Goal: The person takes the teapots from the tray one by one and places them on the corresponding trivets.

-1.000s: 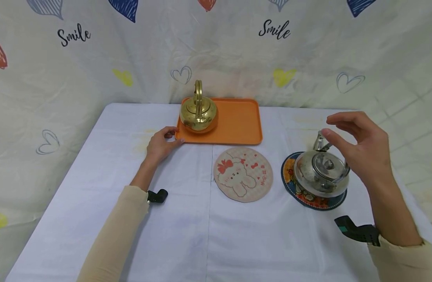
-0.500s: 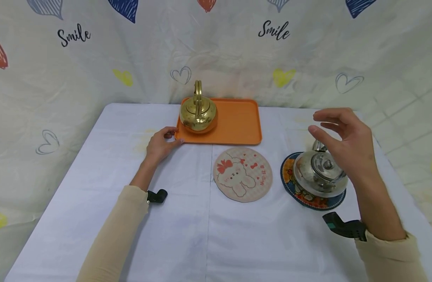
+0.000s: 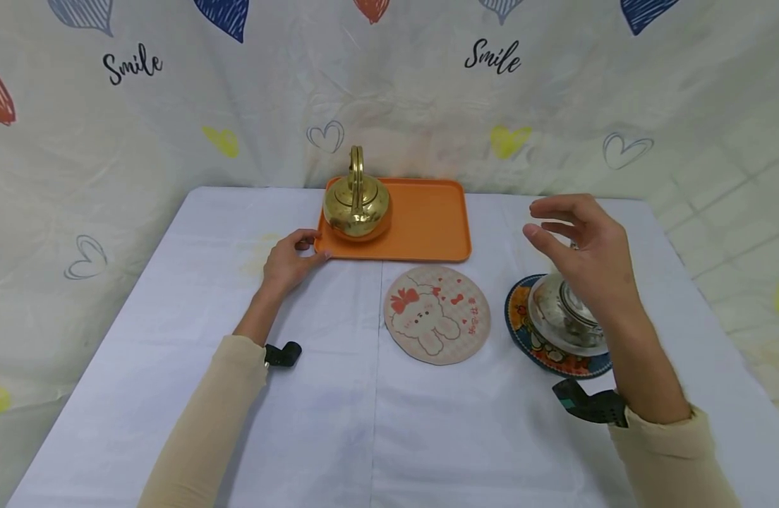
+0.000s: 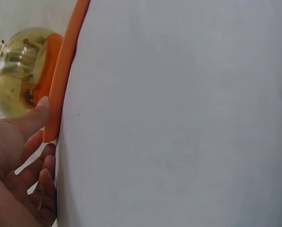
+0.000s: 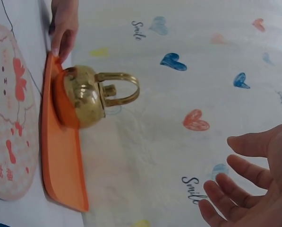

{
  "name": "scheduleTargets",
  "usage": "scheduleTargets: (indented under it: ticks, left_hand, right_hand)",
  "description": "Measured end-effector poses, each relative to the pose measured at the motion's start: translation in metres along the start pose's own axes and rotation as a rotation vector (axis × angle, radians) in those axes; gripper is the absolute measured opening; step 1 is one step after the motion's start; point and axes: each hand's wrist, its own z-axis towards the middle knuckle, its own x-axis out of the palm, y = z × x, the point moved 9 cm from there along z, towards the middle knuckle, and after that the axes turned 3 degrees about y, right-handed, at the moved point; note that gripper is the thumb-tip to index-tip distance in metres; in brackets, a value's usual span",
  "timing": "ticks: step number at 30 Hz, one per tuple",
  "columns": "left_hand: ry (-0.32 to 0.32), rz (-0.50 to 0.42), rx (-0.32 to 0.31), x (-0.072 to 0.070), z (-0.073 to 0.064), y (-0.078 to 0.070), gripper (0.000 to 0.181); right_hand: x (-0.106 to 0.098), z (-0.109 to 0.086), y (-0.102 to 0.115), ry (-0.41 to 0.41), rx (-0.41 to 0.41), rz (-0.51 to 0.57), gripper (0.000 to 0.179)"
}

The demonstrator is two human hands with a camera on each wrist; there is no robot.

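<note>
Overall, a white-clothed table [image 3: 332, 409] bore an orange tray [image 3: 430, 219] at its far edge, a golden kettle [image 3: 356, 215] on it. The left hand [image 3: 290, 262] pinched one corner; lifting only there might have toppled the kettle. The right hand [image 3: 589, 254] hung empty, fingers apart.

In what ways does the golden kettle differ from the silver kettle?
The golden kettle has a yellow metallic colour; the silver kettle is grey. The golden kettle stands on the orange tray, the silver kettle on a colourful round mat. In the head view, the right hand partly hides the silver kettle, but not the golden kettle. Both have rounded, shiny bodies.
</note>
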Motion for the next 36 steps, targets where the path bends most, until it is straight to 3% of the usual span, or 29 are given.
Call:
scheduleTargets:
  ticks: [17,36]
  left_hand:
    - [0.003,-0.003,0.003,0.0,0.0,0.0,0.055]
    - [0.008,-0.001,0.002,0.0,-0.003,-0.001,0.055]
  right_hand:
    - [0.049,0.017,-0.007,0.059,0.05,0.07,0.033]
    - [0.073,0.035,-0.027,0.029,0.085,0.168,0.03]
